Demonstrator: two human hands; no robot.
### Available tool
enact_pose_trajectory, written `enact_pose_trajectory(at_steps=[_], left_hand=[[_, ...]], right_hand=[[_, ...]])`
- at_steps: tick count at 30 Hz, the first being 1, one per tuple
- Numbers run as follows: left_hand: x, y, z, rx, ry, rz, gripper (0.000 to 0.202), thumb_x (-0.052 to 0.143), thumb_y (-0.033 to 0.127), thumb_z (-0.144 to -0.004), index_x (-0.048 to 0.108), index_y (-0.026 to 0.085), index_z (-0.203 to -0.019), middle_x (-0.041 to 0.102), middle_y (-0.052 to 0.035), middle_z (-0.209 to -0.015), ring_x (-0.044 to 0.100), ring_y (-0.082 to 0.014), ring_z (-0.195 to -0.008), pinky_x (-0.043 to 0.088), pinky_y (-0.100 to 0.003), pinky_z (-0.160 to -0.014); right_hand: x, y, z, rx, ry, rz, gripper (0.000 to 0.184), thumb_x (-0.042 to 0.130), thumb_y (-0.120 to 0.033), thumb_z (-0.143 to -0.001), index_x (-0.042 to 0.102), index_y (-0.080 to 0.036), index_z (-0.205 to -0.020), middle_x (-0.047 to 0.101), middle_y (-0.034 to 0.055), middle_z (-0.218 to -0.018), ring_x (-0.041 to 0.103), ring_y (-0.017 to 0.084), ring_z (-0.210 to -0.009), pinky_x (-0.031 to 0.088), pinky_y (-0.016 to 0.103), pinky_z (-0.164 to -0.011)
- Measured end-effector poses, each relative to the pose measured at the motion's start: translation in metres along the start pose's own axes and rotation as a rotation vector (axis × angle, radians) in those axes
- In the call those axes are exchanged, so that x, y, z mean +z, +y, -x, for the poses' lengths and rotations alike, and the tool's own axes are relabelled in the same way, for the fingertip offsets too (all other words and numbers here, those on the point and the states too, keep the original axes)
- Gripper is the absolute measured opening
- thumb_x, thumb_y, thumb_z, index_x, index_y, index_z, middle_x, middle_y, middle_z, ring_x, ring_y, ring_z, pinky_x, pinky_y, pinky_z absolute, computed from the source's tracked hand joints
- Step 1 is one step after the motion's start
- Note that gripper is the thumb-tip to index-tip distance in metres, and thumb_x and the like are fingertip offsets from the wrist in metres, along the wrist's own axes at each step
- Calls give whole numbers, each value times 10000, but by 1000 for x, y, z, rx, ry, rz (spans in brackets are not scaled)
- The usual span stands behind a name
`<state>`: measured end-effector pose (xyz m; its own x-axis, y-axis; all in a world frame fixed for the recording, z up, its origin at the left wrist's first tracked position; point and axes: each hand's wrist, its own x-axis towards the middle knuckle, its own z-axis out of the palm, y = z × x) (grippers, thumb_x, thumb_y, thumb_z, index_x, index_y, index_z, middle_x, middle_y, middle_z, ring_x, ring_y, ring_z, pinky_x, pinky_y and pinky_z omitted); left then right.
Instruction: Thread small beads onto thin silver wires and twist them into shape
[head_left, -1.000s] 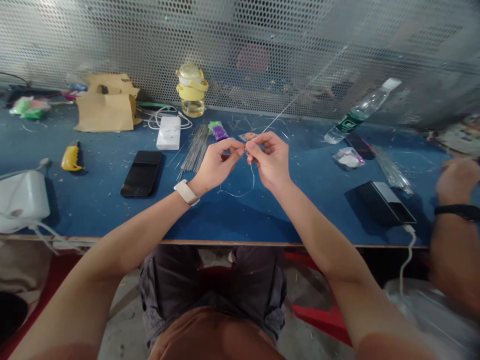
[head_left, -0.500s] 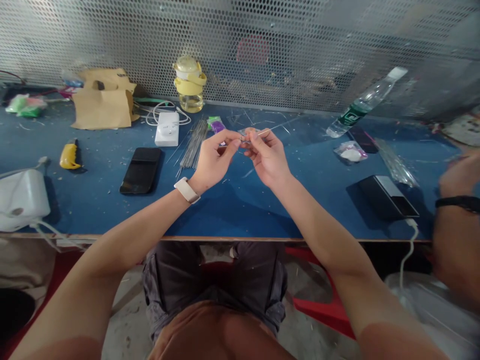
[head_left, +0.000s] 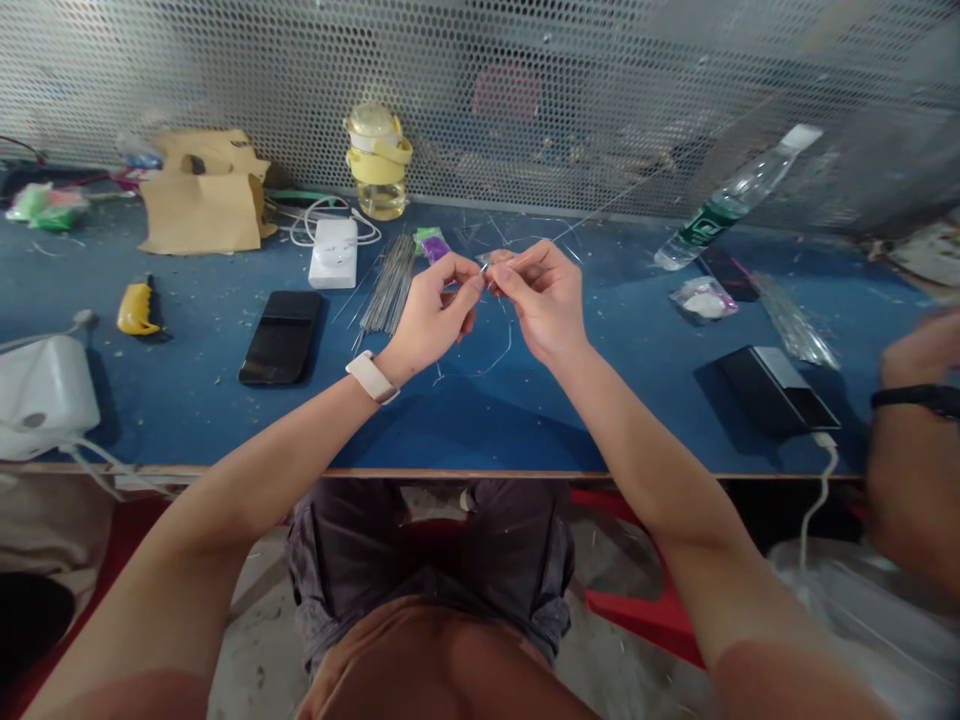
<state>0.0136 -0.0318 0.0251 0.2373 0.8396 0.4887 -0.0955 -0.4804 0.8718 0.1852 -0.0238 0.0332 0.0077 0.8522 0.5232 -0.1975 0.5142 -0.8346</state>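
My left hand, with a pale band on its wrist, is closed in a pinch at the middle of the table. A small shiny metal piece shows at its fingertips; its exact kind is too small to tell. Right beside it, my right hand pinches a thin wire that runs up and to the right toward the mesh. Below the hands a fine curved strand loops down over the table. Left of my left hand lies a bundle of thin metal rods, with a small purple and green packet behind it.
A black phone, a yellow cutter and a white charger lie leftward. A yellow-lidded bottle stands by the mesh. On the right are a tilted water bottle, a dark box and another person's arm.
My right hand has shifted slightly up and right. The wire from it now angles more steeply upward, and a curved strand shows below the hands. The left hand stays nearly in place.
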Motion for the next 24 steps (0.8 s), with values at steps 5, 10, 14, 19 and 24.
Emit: enact_pose_trajectory(at_steps=[5, 10, 14, 19, 24], left_hand=[[1, 2, -1, -35, 2, 0, 155, 678, 275, -1108, 608, 219, -981, 613, 41, -795, 593, -55, -499, 445, -166, -418], [1, 0, -2, -32, 21, -3, 168, 675, 185, -1069, 609, 217, -918, 600, 41, -770, 628, -71, -500, 457, -181, -414], [2, -2, -1, -9, 48, -3, 156, 719, 249, -1075, 631, 220, -949, 682, 13, -870, 603, -50, -497, 457, -178, -429], [3, -3, 1, 21, 48, -10, 124, 768, 278, -1055, 682, 240, -1136, 751, -27, -1107, 594, -32, -526, 497, -191, -462], [0, 0, 1, 24, 27, -28, 57, 751, 218, -1055, 735, 236, -1107, 742, -34, -1081, 623, -47, -549, 475, -192, -446]], right_hand=[[-3, 0, -1, -26, 50, 72, 528, 1038, -660, -727, 698, -266, -814, 828, -24, -925, 760, 140, -775, 674, 336, -765], [-1, -5, 1, 0, 91, 117, 540, 1017, -704, -730, 692, -282, -822, 802, -14, -927, 781, 166, -834, 705, 371, -842], [2, -8, 4, 28, 110, 141, 532, 1009, -712, -739, 693, -293, -824, 803, -4, -933, 791, 184, -861, 716, 393, -870], [2, -6, 6, 47, 124, 91, 527, 1027, -689, -727, 702, -287, -828, 802, -6, -968, 803, 176, -861, 726, 378, -852], [4, -6, 7, 80, 121, 43, 524, 1037, -683, -714, 716, -287, -835, 801, -11, -976, 800, 168, -852, 732, 360, -832]])
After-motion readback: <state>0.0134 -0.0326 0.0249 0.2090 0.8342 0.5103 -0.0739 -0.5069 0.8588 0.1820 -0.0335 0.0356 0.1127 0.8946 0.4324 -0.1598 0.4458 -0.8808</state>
